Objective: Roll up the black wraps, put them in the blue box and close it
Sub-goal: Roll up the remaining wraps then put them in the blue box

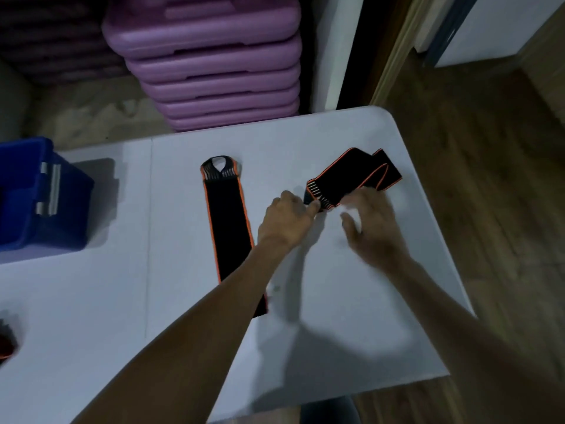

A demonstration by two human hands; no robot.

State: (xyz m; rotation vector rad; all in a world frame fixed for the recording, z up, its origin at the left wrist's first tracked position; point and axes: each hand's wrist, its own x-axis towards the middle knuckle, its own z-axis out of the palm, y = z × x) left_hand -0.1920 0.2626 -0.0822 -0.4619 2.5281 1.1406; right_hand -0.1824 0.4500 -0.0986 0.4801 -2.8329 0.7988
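Your folded wrap (354, 175) lies near the right end of the tabletop (91, 301), doubled over itself in loose bends, not yet rolled. Your left hand (287, 221) pinches its near striped end between thumb and fingertip. Your right hand (374, 228) hovers just beside that same end, fingers spread and blurred with motion; you cannot tell whether it touches the fabric. A second wrap (227, 221) lies flat and straight near the middle of the tabletop, its looped end pointing away from you, its near end hidden under your left forearm. It looks untouched.

So you are, by the look of it, at the very start: neither wrap in view is rolled, nothing is seen going into the box (33, 194), and closing it is still to come. The box sits at the far left edge, well apart from both wraps; whether it is open or holds anything cannot be told from here.

A dark, red-edged thing (6, 344) peeks in at the left edge, too cut off to identify. A stack of purple cases (214, 62) stands beyond the tabletop. Nothing lies between the wraps and the box; only the bends in the folded wrap look likely to hamper a tight roll.
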